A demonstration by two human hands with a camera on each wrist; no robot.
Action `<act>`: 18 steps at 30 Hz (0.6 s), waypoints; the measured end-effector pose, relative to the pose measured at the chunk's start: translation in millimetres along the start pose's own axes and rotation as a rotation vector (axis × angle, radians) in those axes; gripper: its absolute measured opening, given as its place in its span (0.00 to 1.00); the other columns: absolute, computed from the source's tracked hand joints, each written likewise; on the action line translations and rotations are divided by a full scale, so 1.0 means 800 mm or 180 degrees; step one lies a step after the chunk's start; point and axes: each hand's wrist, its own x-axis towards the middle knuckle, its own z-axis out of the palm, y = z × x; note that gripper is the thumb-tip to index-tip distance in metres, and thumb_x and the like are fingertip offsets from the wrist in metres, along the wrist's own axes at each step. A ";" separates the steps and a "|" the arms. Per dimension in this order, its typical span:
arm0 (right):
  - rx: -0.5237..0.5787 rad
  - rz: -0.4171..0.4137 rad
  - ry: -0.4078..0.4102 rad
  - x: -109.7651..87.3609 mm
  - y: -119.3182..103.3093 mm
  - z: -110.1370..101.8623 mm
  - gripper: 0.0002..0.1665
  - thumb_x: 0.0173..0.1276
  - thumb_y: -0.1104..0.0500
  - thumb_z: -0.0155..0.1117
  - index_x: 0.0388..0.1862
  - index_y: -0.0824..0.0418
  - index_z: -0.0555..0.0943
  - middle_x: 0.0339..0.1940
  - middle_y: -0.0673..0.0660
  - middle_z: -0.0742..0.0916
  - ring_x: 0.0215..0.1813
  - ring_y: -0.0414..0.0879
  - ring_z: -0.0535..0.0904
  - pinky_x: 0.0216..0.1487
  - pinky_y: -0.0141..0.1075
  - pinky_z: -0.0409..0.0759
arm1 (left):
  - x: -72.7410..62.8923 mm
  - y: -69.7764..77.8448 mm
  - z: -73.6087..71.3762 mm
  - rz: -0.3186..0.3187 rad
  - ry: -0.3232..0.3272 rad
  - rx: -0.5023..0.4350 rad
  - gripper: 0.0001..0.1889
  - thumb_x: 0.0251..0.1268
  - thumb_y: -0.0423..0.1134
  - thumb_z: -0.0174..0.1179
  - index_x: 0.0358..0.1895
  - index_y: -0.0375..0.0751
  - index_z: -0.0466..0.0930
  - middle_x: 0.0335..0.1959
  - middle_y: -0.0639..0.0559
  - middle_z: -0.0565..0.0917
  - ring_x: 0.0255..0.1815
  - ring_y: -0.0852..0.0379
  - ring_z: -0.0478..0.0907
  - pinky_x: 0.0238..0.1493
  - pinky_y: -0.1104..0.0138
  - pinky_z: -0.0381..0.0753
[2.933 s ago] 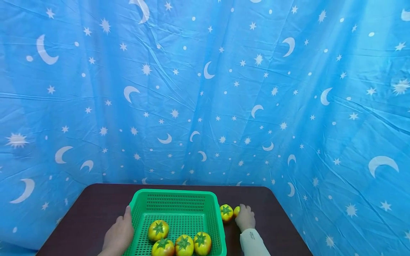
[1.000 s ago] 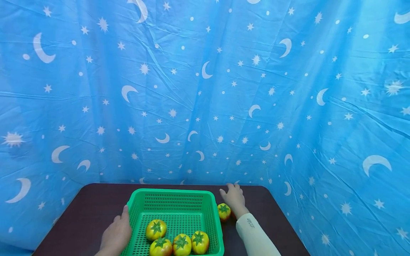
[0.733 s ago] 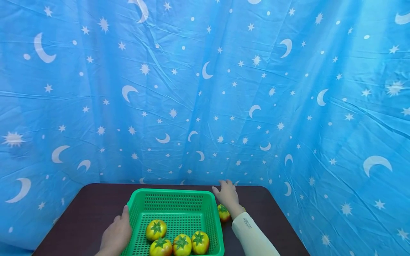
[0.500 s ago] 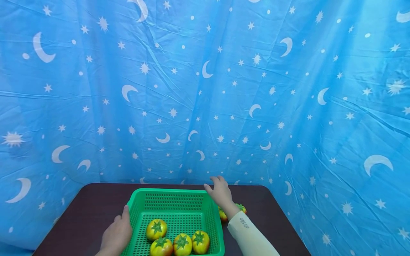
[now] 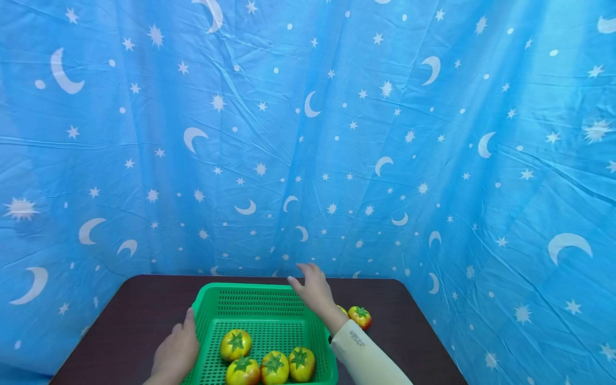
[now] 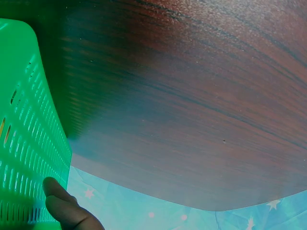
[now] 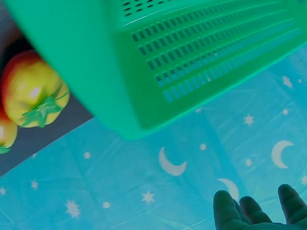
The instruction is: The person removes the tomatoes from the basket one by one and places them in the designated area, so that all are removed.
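Note:
A green plastic basket (image 5: 262, 284) with slotted walls stands on the table. Several yellow-and-red tomatoes with green leafy tops, such as this front tomato (image 5: 275, 368), lie inside it. Outside its right wall sit two more; the outer tomato (image 5: 360, 317) shows fully, its neighbour (image 7: 37, 91) is mostly behind my right wrist in the head view. My left hand (image 5: 176, 347) rests against the basket's left side, its fingers (image 6: 60, 194) extended along the outer wall in the left wrist view. Over the far right corner, my right hand (image 5: 315, 291) hovers with fingers spread, holding nothing.
The dark wood table (image 5: 154, 310) has rounded far corners. A blue curtain (image 5: 269, 133) with white moons and stars hangs right behind the table and along its right side.
My right hand has left the outer tomato, which stays on the table, and moved up and leftward over the basket's far right corner. My left hand stays at the basket's side.

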 end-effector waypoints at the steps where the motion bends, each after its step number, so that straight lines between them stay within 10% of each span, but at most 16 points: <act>1: -0.0014 -0.0020 -0.0027 -0.001 -0.004 0.001 0.30 0.75 0.43 0.58 0.71 0.54 0.73 0.74 0.63 0.72 0.76 0.63 0.66 0.67 0.62 0.72 | 0.000 0.000 0.000 -0.0003 0.0011 0.0007 0.30 0.79 0.30 0.42 0.77 0.22 0.46 0.44 0.31 0.77 0.35 0.46 0.78 0.36 0.51 0.80; 18: -0.0028 -0.0264 -0.0311 -0.011 -0.042 0.040 0.31 0.75 0.42 0.58 0.72 0.52 0.73 0.76 0.59 0.71 0.76 0.60 0.66 0.66 0.59 0.74 | -0.002 0.001 0.000 -0.0016 0.0015 -0.0015 0.30 0.78 0.29 0.41 0.77 0.23 0.45 0.42 0.32 0.77 0.34 0.48 0.77 0.34 0.52 0.79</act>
